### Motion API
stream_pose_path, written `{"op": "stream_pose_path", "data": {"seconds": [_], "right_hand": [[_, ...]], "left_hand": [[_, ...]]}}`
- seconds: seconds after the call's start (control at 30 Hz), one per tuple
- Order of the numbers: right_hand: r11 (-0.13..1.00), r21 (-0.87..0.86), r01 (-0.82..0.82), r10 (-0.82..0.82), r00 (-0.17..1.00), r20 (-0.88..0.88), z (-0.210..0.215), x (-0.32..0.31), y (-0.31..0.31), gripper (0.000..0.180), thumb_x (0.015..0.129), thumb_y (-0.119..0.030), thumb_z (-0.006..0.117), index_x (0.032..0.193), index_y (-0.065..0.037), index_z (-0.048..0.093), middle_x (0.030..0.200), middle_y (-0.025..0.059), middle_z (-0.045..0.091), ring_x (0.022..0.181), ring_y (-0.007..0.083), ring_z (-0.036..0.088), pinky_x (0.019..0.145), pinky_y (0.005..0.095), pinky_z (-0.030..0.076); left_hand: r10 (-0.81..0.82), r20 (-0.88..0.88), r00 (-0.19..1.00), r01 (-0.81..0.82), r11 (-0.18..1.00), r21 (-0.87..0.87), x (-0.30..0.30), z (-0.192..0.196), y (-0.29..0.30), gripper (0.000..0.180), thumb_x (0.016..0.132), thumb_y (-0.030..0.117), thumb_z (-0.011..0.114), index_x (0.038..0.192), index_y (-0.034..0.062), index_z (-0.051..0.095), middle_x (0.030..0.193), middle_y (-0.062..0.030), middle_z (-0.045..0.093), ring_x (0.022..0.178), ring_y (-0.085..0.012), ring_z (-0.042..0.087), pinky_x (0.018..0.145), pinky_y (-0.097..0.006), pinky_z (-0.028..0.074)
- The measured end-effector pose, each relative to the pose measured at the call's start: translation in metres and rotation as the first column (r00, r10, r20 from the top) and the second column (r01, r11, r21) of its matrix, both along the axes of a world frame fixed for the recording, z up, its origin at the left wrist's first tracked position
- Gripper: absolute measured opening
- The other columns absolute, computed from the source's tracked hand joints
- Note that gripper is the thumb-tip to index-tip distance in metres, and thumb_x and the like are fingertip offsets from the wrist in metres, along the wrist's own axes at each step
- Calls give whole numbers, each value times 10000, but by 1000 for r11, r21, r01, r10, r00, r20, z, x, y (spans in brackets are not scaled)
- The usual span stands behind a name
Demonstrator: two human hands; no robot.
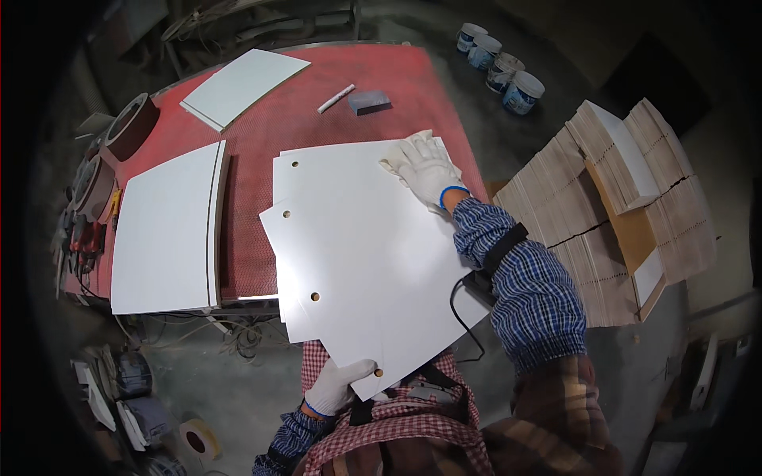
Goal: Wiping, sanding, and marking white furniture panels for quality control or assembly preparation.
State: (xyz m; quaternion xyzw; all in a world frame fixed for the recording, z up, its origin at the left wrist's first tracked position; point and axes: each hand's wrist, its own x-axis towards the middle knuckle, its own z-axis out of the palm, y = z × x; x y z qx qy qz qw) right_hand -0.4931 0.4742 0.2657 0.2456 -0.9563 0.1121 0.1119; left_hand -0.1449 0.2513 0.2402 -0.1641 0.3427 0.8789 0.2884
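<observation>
A white panel (381, 262) with small round holes along its left side lies on top of several similar panels, fanned out at the left and reaching over the table's near edge. My right hand (426, 169), in a white knitted glove, presses a cream cloth (390, 163) flat on the panel's far right part. My left hand (336, 387), gloved too, grips the panel's near left corner beside a hole. Its thumb rests on top; its other fingers are mostly hidden beneath.
White boards (163, 230) are stacked left on the red table (258, 190). Farther back lie another panel (242, 86), a white marker (336, 98) and a grey block (370, 102). Tape rolls (131, 127) edge the left. Bundled panels (548, 186) stand right; several tubs (522, 93) stand far right.
</observation>
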Motion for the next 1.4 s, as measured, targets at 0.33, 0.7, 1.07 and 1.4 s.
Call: {"op": "stream_pose_path", "data": {"seconds": [0.33, 0.7, 1.07, 1.4], "right_hand": [[916, -113, -386, 379, 922, -80, -13, 129, -88, 454, 917, -322, 582, 1321, -117, 550, 1376, 142, 503, 1387, 361, 373, 1166, 464, 322], [937, -129, 325, -318, 945, 73, 3, 185, -8, 430, 879, -243, 651, 1296, -145, 619, 1289, 106, 601, 1230, 340, 544, 995, 435, 494], [842, -371, 393, -230, 882, 412, 37, 162, -26, 329, 940, -234, 605, 1208, -49, 651, 1230, 172, 615, 1121, 324, 623, 944, 459, 521], [494, -781, 383, -134, 921, 367, 116, 159, -28, 364, 981, -307, 532, 1113, -9, 694, 975, 160, 709, 876, 257, 681, 791, 383, 536]], "left_hand": [[-41, -21, 999, 41, 999, -4, 1, 10, -1, 471, 912, 92, 673, 1308, -76, 483, 1085, -198, 644, 913, -342, 723, 607, -464, 675], [16, -37, 999, -18, 998, -58, 6, 0, 2, 491, 916, 100, 692, 1324, -64, 474, 1117, -199, 641, 926, -326, 719, 619, -482, 680], [-587, 137, 798, 287, 170, -943, 13, 89, -26, 399, 962, 419, 698, 986, 30, 784, 766, -89, 747, 729, -195, 731, 726, -288, 568], [-740, -228, 633, 187, 432, -882, -12, 115, 62, 545, 964, 473, 670, 1126, -47, 691, 907, -111, 723, 839, -148, 639, 788, -308, 513]]}}
